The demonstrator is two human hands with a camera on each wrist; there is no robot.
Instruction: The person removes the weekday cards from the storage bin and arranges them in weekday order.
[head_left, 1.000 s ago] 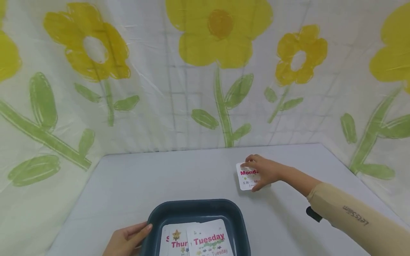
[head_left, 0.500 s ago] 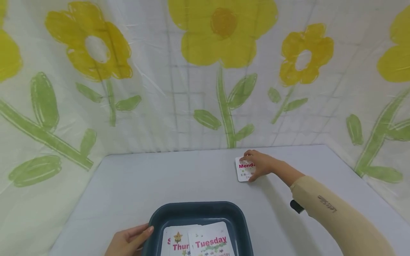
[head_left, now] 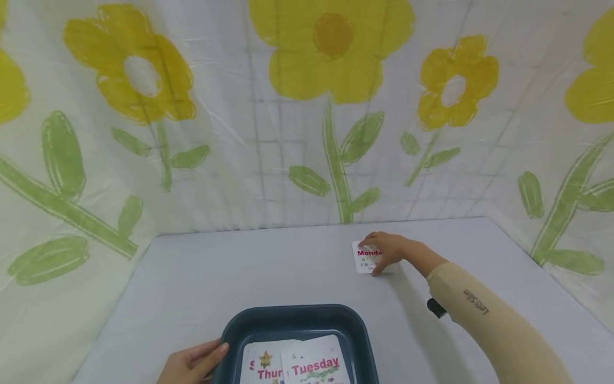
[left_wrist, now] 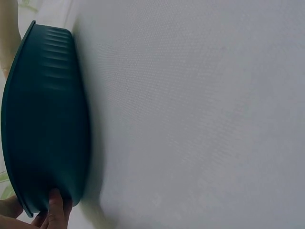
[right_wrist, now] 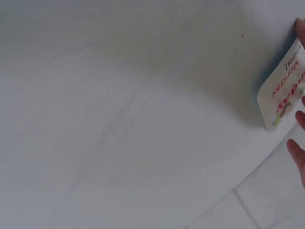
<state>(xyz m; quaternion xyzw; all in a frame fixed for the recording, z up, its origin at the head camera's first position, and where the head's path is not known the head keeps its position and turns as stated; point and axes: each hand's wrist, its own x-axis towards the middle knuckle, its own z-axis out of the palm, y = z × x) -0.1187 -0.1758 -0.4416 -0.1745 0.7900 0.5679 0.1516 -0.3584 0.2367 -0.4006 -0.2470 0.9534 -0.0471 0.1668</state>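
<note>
My right hand (head_left: 389, 253) holds a white flashcard (head_left: 363, 262) printed "Monday" near the back of the table, thumb at its near edge and fingers reaching over its far side. In the right wrist view the same flashcard (right_wrist: 276, 98) appears at the right edge, with a shadow beside it; whether it touches the table I cannot tell. A dark blue-green tray (head_left: 297, 313) stands at the front. On its left side my left hand (head_left: 192, 364) grips the rim, and the left wrist view shows fingers (left_wrist: 56, 210) against the outer wall. Inside lie overlapping flashcards, including "Tuesday" (head_left: 314, 354) and "Thur..." (head_left: 266, 362).
A white cloth covers the table (head_left: 230, 272). Behind it hangs a curtain (head_left: 230, 160) painted with yellow flowers, which also closes in both sides. The table's back edge runs just beyond my right hand.
The right hand has carried the Monday card a little farther back and left, then slightly down in the last half second. My left hand keeps its grip on the tray.
</note>
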